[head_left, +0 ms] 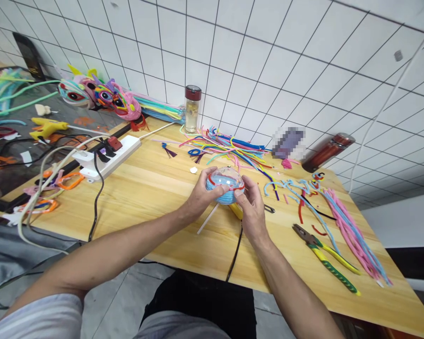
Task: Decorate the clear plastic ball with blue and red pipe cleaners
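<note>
Two bare forearms reach forward from the near edge of the wooden surface point(155, 188) and meet over its middle. The left hand point(201, 195) comes in from the left with the wrist low, its fingers point(219, 189) curled around the left side of a clear dome point(225, 182) wrapped in light-blue pipe cleaner. The right hand point(251, 209) comes up from the near edge, wrist bent slightly inward, its fingers closed on the dome's right rim where a red strand runs. The dome sits between both hands, just above the surface; whether it rests on the wood cannot be told. A yellow tool lies partly hidden beneath the hands, with a black cord point(235, 254) running from there over the near edge.

Bare wood lies to the left of the hands, up to a white power strip point(108, 157) near the left edge. Toward the far edge lie a heap of coloured pipe cleaners point(229, 146) and a glass bottle point(192, 109) by the tiled wall. To the right, yellow-handled pliers point(325, 256) lie near the near edge, well apart from the right hand, and a bundle of pink and blue stems point(353, 230) stretches toward the right corner. A dark red flask point(327, 151) lies near the far right corner.
</note>
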Action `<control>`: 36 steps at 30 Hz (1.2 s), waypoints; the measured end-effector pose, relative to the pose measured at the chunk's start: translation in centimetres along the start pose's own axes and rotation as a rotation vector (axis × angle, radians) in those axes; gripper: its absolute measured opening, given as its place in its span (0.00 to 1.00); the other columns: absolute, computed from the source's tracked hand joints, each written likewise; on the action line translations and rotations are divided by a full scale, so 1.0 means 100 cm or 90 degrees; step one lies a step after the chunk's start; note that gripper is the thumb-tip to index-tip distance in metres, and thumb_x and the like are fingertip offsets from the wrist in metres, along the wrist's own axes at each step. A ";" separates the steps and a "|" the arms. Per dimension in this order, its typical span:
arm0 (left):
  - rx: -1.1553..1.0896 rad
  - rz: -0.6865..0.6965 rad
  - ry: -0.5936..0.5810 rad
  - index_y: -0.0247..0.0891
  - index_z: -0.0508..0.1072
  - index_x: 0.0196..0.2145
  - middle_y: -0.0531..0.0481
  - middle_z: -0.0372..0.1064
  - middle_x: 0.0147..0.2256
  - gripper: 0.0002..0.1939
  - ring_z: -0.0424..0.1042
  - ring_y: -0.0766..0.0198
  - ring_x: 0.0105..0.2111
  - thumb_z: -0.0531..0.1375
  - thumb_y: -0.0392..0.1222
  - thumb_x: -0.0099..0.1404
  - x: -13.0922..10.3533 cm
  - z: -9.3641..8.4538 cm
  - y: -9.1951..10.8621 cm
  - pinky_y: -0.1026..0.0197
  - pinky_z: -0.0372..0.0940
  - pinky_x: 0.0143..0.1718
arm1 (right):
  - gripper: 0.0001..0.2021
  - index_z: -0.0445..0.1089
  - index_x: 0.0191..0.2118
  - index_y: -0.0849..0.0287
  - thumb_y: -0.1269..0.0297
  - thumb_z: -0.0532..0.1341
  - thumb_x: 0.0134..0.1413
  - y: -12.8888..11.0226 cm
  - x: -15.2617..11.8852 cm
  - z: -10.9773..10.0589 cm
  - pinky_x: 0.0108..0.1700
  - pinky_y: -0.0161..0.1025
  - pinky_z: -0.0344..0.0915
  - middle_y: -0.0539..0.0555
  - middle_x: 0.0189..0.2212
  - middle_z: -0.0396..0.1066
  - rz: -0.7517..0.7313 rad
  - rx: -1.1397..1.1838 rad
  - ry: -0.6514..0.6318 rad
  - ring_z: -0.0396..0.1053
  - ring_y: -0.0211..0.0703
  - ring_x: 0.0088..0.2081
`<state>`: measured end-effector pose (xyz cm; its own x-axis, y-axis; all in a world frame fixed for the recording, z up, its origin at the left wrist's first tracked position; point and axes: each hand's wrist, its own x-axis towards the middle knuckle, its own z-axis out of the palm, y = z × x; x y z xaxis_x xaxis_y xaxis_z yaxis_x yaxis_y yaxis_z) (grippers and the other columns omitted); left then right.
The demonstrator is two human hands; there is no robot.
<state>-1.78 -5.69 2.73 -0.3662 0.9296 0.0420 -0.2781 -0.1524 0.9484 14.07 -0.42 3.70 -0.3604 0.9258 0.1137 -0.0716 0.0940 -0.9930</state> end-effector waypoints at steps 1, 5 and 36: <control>-0.001 -0.003 -0.002 0.40 0.61 0.64 0.39 0.69 0.61 0.46 0.71 0.45 0.60 0.74 0.57 0.54 0.000 0.000 0.000 0.45 0.67 0.63 | 0.38 0.67 0.64 0.51 0.41 0.73 0.52 0.001 0.000 0.000 0.65 0.57 0.68 0.61 0.67 0.69 -0.005 -0.005 0.001 0.68 0.59 0.66; 0.010 -0.006 -0.011 0.40 0.60 0.65 0.38 0.69 0.62 0.48 0.71 0.45 0.61 0.74 0.56 0.54 -0.001 0.000 0.002 0.45 0.66 0.64 | 0.37 0.68 0.63 0.51 0.42 0.73 0.52 0.001 0.000 0.002 0.64 0.56 0.69 0.61 0.66 0.70 -0.011 -0.019 0.009 0.69 0.59 0.65; 0.103 0.032 -0.034 0.37 0.61 0.63 0.36 0.68 0.61 0.48 0.71 0.43 0.61 0.75 0.55 0.52 0.001 -0.001 0.007 0.44 0.67 0.64 | 0.29 0.70 0.58 0.50 0.50 0.73 0.52 -0.001 0.000 -0.002 0.67 0.56 0.66 0.56 0.62 0.74 0.020 0.066 -0.015 0.70 0.58 0.64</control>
<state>-2.14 -5.73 3.36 -0.3278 0.9391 0.1036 -0.1130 -0.1478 0.9825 14.29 -0.39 3.78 -0.3854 0.9189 0.0843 -0.1547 0.0257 -0.9876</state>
